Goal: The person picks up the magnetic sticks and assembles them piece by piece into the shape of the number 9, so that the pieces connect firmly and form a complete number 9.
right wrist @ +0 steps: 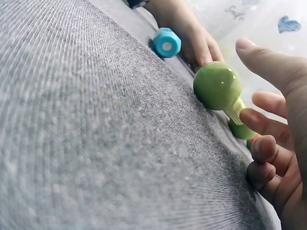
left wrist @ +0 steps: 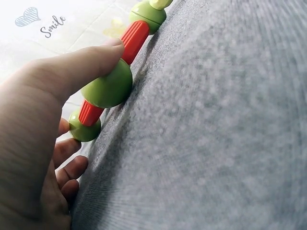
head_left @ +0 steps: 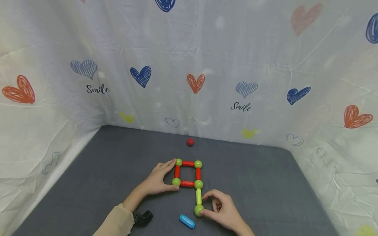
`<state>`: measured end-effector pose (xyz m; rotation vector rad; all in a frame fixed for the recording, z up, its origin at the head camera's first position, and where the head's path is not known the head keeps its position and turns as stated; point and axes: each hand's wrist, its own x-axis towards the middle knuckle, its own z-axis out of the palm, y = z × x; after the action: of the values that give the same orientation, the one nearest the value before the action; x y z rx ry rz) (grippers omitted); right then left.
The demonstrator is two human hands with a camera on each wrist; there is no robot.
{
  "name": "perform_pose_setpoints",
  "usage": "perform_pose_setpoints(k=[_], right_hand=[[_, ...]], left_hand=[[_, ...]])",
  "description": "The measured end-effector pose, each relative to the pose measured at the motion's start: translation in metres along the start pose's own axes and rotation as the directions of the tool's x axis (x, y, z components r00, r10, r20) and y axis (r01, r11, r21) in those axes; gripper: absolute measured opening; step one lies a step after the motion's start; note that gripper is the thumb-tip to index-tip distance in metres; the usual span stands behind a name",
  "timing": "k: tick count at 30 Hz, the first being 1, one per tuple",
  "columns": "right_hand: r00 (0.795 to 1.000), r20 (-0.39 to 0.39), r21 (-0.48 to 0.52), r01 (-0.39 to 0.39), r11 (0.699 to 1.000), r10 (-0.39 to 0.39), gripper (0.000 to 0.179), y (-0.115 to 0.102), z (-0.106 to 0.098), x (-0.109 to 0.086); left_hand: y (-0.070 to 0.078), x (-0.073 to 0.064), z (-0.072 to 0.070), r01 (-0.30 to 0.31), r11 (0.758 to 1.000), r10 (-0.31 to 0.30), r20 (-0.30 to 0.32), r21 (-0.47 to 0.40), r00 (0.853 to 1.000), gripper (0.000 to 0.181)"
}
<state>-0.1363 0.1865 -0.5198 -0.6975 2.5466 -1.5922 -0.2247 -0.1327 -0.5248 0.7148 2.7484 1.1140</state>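
Note:
On the dark cloth lies a square of red magnetic rods (head_left: 187, 184) with green balls (head_left: 198, 164) at its corners. From its near right corner a yellow-green rod (head_left: 199, 196) runs toward the person, ending in another green ball (head_left: 199, 210). My left hand (head_left: 157, 179) holds the square's left side, thumb at the near ball (left wrist: 109, 86) and fingers by the far one (left wrist: 84, 126). Beside the yellow-green rod is my right hand (head_left: 222, 208), its fingers loosely bent. In the right wrist view its thumb (right wrist: 261, 62) stands apart from the end ball (right wrist: 218, 85).
A blue rod (head_left: 187, 221) lies near the front, left of the end ball. Farther back sits a red ball (head_left: 190, 142), close to the white curtain (head_left: 218, 98) printed with hearts. A black band (head_left: 143, 218) is at the left wrist.

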Motion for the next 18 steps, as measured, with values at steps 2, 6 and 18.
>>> perform_pose_setpoints(k=[2,6,18], right_hand=[[1.000,-0.012,-0.010,0.019,1.000,-0.019,0.033,-0.001,0.000,0.002],[0.997,-0.038,-0.036,0.064,0.997,-0.065,0.041,-0.001,-0.001,0.009],[0.994,0.017,-0.251,0.110,0.962,-0.109,0.095,0.016,-0.022,0.065]], left_hand=[[0.000,0.000,0.000,0.001,1.000,-0.001,0.000,0.005,1.000,0.111],[0.000,0.000,-0.001,0.006,1.000,-0.007,0.003,0.014,1.000,0.111],[0.002,-0.002,-0.001,0.001,1.000,-0.001,0.006,0.011,1.000,0.110]])
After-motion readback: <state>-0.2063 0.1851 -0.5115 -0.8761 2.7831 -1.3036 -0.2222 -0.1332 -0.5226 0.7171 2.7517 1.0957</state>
